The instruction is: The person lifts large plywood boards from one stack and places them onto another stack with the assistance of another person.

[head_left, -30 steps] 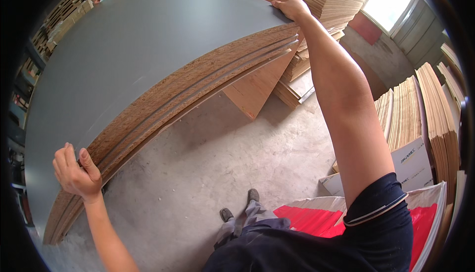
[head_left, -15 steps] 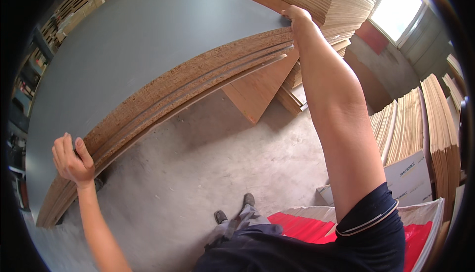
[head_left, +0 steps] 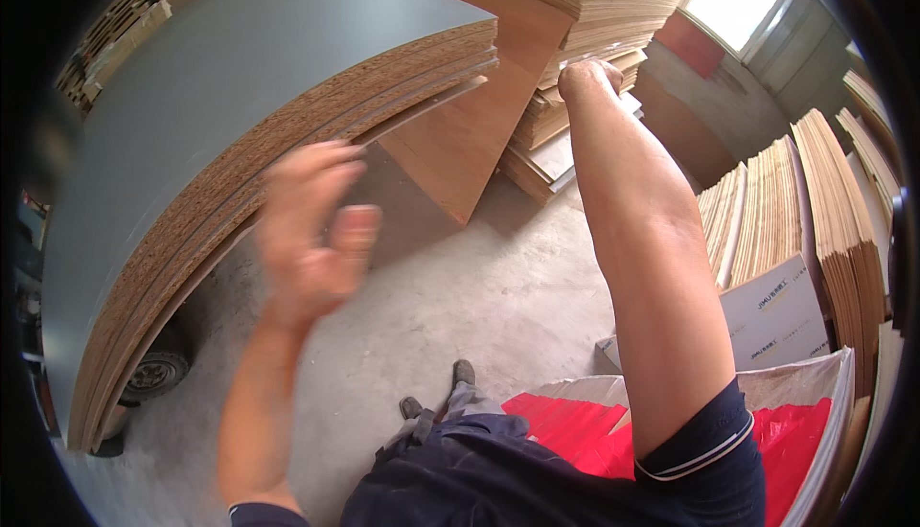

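Observation:
A stack of thick chipboard panels (head_left: 220, 96) with smooth grey faces fills the left, its layered brown edge towards me. Before that edge my left hand (head_left: 311, 225) is raised, smeared by motion, thumb apart from the fingers and nothing in its grasp. It overlaps the edge in the view; whether it touches cannot be made out. My right arm reaches far forward to the right of the panels. The right hand (head_left: 591, 75) is by a lower pile of boards (head_left: 541, 120); its fingers are mostly hidden, so its grip cannot be seen.
A tall stack of thin wooden sheets (head_left: 623, 0) stands at the back, beside a reddish-brown board (head_left: 450, 148). A wheel (head_left: 155, 374) shows beneath the grey panels. More upright sheets (head_left: 767, 211) and a white printed panel (head_left: 776, 311) stand right; red sheeting (head_left: 575, 431) lies near my legs.
My left hand has come off the near corner of the grey panels and swung right. My right hand has left their far corner, which now sits further left in view.

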A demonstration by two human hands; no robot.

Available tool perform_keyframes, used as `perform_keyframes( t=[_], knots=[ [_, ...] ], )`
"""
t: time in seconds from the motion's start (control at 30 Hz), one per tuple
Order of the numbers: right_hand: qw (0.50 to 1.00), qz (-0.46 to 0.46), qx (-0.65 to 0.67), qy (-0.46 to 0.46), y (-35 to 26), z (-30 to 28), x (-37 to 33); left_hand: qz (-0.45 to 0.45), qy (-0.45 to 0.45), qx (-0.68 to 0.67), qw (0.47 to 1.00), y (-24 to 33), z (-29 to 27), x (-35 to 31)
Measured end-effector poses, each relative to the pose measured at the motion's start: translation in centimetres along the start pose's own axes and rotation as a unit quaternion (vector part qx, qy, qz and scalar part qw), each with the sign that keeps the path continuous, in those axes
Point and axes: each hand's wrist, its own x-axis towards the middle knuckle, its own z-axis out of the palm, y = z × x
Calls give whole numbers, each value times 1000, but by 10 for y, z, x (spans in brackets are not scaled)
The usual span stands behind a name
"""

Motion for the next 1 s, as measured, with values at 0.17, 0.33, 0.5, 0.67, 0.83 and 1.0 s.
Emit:
perform_keyframes(
  t=[0.17,0.33,0.5,0.67,0.83,1.0],
  knots=[
    [874,5,486,29,-15,15,14,-95,-12,-380,920,88,114,38],
    [488,107,863,76,48,65,45,-20,-43,-410,911,159,159,26],
    [351,129,920,116,81,99,98,13,-117,-593,796,219,147,-2],
    [299,129,937,125,69,103,129,39,-138,-579,802,210,168,2],
    [262,122,948,133,62,118,148,126,-80,-401,904,144,258,7],
    [242,159,946,146,71,197,182,-217,-636,-148,726,39,307,-71]
  ],
)
